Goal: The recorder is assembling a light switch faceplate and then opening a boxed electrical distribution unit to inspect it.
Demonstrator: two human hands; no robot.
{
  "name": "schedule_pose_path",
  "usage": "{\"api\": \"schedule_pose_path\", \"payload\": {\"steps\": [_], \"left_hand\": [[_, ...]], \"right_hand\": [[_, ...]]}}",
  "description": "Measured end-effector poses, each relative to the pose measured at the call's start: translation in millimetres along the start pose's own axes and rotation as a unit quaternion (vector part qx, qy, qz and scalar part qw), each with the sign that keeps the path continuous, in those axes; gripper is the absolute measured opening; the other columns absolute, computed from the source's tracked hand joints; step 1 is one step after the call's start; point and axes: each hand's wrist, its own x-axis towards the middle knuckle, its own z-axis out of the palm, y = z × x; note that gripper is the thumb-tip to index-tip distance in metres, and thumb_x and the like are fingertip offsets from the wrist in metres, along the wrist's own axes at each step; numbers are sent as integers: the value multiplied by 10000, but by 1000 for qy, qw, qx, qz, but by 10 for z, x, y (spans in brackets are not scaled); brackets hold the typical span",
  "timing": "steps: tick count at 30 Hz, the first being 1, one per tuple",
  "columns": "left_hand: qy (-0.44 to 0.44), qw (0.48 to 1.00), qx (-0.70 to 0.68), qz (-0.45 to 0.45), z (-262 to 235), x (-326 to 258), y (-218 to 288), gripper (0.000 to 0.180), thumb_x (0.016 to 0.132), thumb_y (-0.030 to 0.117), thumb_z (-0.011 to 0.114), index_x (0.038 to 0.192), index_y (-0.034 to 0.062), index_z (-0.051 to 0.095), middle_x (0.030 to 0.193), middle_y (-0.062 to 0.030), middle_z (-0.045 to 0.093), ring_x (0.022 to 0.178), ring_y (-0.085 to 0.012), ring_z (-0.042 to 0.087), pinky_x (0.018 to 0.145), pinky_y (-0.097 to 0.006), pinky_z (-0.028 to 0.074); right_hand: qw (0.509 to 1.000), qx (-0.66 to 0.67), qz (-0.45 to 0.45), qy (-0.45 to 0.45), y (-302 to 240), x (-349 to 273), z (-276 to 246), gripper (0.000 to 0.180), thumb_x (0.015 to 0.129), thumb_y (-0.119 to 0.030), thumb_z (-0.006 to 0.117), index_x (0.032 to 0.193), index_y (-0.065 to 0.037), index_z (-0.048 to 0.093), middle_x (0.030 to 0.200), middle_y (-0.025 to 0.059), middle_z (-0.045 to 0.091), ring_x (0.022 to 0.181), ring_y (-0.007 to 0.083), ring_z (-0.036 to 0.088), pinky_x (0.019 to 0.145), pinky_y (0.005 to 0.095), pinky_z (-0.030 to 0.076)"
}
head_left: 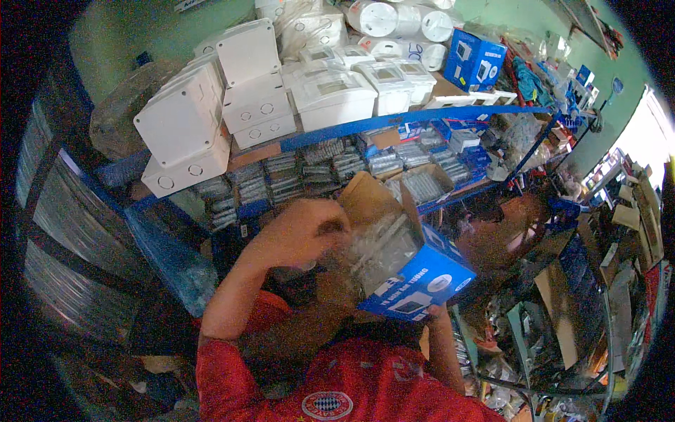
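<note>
A blue cardboard box (415, 285) with its brown flap (369, 197) raised is held tilted in front of my chest. Inside it lie several pieces in clear plastic wrapping (387, 246). My right hand (434, 314) grips the box at its lower right corner, most of its fingers hidden behind it. My left hand (302, 228) is beside the box's open top, its fingers curled in. What those fingers hold, if anything, cannot be made out.
A blue-edged shelf (337, 131) ahead carries white plastic boxes (330, 91), white rolls (401, 21) and another blue box (474, 60). Below are rows of small wrapped packs (281, 176) and an open carton (422, 184). Cardboard scraps (559, 309) clutter the right side.
</note>
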Motion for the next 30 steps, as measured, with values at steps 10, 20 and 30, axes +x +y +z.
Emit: {"api": "schedule_pose_path", "payload": {"steps": [10,20,30], "left_hand": [[213,952,-190,-111,350,-276,-67,116,882,116,561,946,32,514,869,-52,568,832,-127,537,758,-279,445],[24,991,103,82,-69,43,107,196,715,169,711,887,85,667,1006,-86,550,969,-272,502,863,-357,425],[-48,953,295,44,428,211,23,300,617,236,741,894,142,674,1067,-91,506,1008,-300,453,886,-398,425]], "right_hand": [[1000,3,0,8,-31,13,31,1000,484,-357,844,1290,-23,356,1183,86,508,1096,237,495,932,367,419],[1000,-19,12,-17,-42,-2,-2,1007,481,-350,847,1293,-24,350,1185,85,505,1101,238,491,935,369,416],[1000,-16,10,-16,-107,-16,107,1013,478,-343,850,1296,-24,345,1188,85,502,1105,239,487,939,371,413]]}}
